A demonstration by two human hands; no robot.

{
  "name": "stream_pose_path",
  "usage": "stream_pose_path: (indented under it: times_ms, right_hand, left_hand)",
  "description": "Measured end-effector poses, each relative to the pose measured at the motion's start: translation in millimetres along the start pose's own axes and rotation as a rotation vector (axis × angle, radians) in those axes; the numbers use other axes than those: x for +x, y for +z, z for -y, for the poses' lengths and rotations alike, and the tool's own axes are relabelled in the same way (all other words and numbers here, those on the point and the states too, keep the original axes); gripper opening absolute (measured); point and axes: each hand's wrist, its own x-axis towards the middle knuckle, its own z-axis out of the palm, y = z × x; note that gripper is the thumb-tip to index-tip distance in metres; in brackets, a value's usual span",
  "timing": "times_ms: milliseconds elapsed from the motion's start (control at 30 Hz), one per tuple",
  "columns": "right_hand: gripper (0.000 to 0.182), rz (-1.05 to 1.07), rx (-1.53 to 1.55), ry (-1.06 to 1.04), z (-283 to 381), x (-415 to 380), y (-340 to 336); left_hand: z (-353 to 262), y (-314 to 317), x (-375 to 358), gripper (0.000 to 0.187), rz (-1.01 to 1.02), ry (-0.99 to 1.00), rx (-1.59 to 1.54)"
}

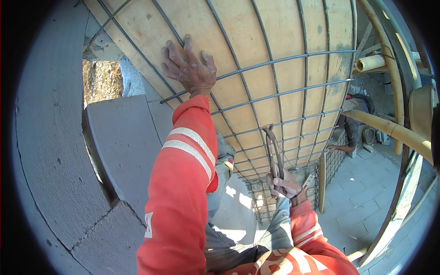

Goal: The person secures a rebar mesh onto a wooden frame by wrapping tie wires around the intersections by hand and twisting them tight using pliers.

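My left hand [191, 71] lies with fingers spread against the rebar grid [256, 66] and the plywood panel [254, 39] behind it. In my right hand [285, 184] I grip a pair of pincers [271, 151] by the handles. The pincers' head points up and overlaps a crossing of the bars in the lower middle of the grid. A pale flat piece, perhaps a tool or tag, shows beside my right wrist.
Grey block wall [123, 137] stands on the left, with a gap in it. Bamboo poles [389, 128] and a curved frame rise on the right. Another person's arm [352, 133] reaches to the panel's lower right. Paved floor [353, 188] lies below.
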Motion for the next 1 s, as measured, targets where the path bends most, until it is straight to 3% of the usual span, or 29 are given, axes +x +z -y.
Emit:
stream_pose_path:
  times_ms: [200,267,333,400,500,533,567,600,700,733,767,800,833,867,933,967,1000]
  right_hand:
    - [0.032,-0.195,-0.19,-0.038,-14,-117,-6]
    - [0.033,-0.259,-0.325,-0.055,-11,-151,-3]
    - [0.033,-0.347,-0.503,-0.017,1,-183,20]
    - [0.032,-0.344,-0.503,-0.106,7,-202,34]
    - [0.029,-0.386,-0.609,-0.252,8,-234,44]
    - [0.027,-0.385,-0.68,-0.305,16,-243,57]
    - [0.026,-0.389,-0.75,-0.359,24,-255,66]
    - [0.019,-0.413,-0.81,-0.333,23,-267,65]
    - [0.015,-0.403,-1.053,-0.527,-2,-284,27]
    - [0.012,-0.333,-0.863,-0.433,0,-304,39]
    - [0.016,-0.246,-0.975,-0.434,-10,-309,15]
    - [0.017,-0.209,-0.953,-0.34,-3,-332,24]
    - [0.019,-0.172,-0.921,-0.246,-1,-352,37]
    - [0.021,-0.178,-0.838,-0.278,-12,-367,31]
    - [0.022,-0.197,-0.621,-0.316,-36,-389,12]
    - [0.022,-0.233,-0.601,-0.346,-44,-404,1]
    - [0.02,-0.359,-0.58,-0.43,-51,-416,-11]
  left_hand:
    - [-1,-14,4,0.07,-0.011,0.001,0.021]
    - [-16,-44,15,0.074,0.206,-0.037,-0.007]
    - [-44,-75,29,0.071,0.612,-0.313,0.034]
    - [-55,-84,18,0.063,1.033,-0.289,-0.227]
    - [-126,-176,-48,0.06,1.203,-0.249,-0.891]
    - [-163,-244,-53,0.053,1.351,-0.339,-0.861]
    - [-180,-280,-81,0.057,1.412,-0.392,-1.044]
    - [-198,-306,-102,0.057,1.526,-0.428,-1.005]
    - [-238,-375,-164,0.03,1.379,-0.762,-1.202]
    - [-242,-380,-190,0.028,1.209,-0.595,-1.072]
    - [-244,-389,-208,0.033,1.132,-0.547,-0.953]
    - [-249,-405,-221,0.034,1.056,-0.603,-1.025]
    - [-246,-399,-247,0.032,0.959,-0.529,-1.03]
    - [-253,-423,-245,0.031,0.991,-0.575,-1.066]
    - [-236,-410,-289,0.027,0.976,-0.705,-1.067]
    - [-238,-428,-287,0.028,1.004,-0.664,-1.008]
    - [-228,-426,-298,0.031,1.039,-0.71,-1.001]
